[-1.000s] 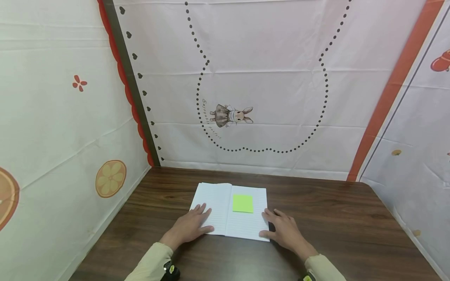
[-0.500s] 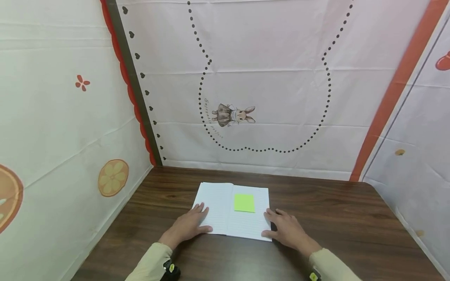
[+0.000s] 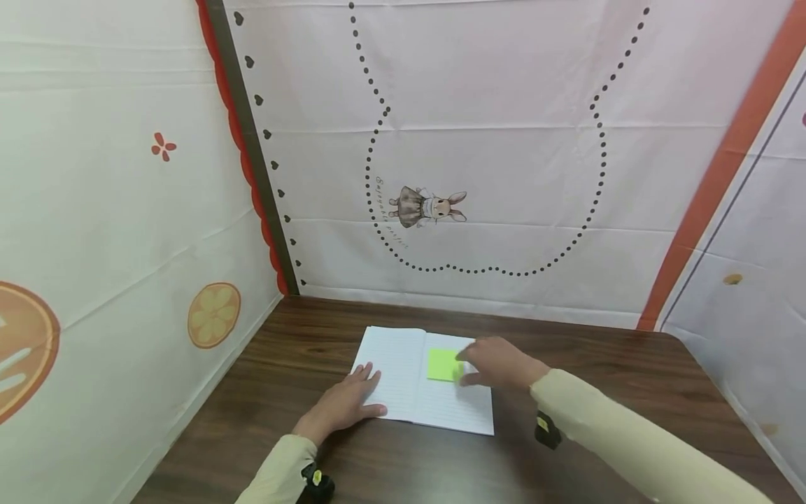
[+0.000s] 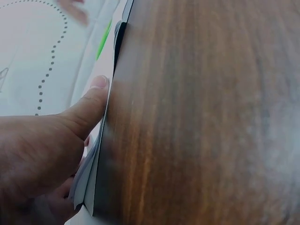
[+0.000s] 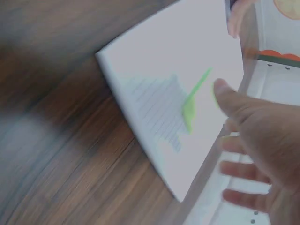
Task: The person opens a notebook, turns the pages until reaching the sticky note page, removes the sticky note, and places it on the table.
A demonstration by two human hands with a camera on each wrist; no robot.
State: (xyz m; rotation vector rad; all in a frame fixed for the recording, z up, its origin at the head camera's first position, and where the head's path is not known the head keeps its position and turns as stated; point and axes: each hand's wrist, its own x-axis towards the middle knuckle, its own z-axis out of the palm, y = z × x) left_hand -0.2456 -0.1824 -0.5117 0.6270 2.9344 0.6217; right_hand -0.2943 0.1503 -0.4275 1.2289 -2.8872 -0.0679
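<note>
An open lined notebook (image 3: 392,364) lies on the table, with a bright green sticky note pad (image 3: 443,365) on its right page. My left hand (image 3: 340,406) rests on the lower left of the left page, fingers spread; the left wrist view has its thumb (image 4: 96,93) along the near edge. Over the right page, my right hand (image 3: 500,364) reaches to the right side of the pad. In the right wrist view, that hand (image 5: 276,140) has thumb and fingers apart, with the blurred green pad (image 5: 188,112) beyond the thumb. Whether it touches the pad is unclear.
A dark wood-grain table (image 3: 585,420) carries the notebook. Pale printed cloth (image 3: 491,175) hangs behind the table, and more cloth (image 3: 126,231) stands along the left and right sides. Black wrist cameras are strapped on both forearms.
My right hand has left the notebook's lower right edge and moved up and left over the right page to the green pad. The left hand stays put on the left page.
</note>
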